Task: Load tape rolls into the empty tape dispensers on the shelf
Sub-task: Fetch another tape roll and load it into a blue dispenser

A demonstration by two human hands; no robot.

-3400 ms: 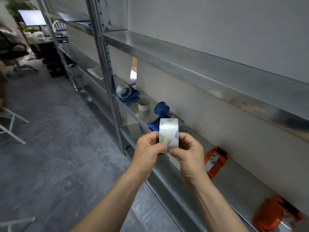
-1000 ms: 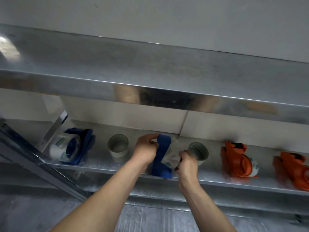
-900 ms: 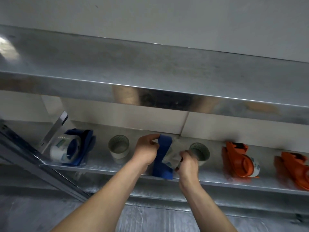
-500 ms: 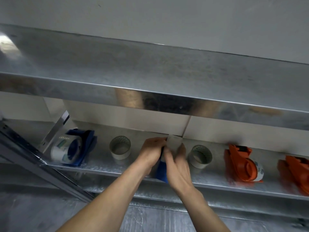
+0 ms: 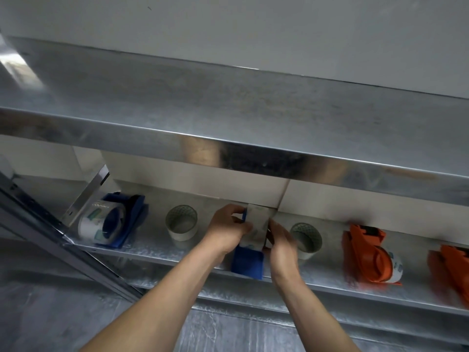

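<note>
Both bare forearms are extended forward and brought close together. The left grip (image 5: 228,229) is curled round the top of the blue dispenser (image 5: 247,260), thumb uppermost. The right grip (image 5: 281,241) is closed on the tape roll (image 5: 257,224), fingers curled.

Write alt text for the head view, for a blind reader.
Left hand grips a blue dispenser on a shelf while right hand holds a clear tape roll against it. Nearby: two loose rolls, a loaded blue dispenser, two orange dispensers.
</note>
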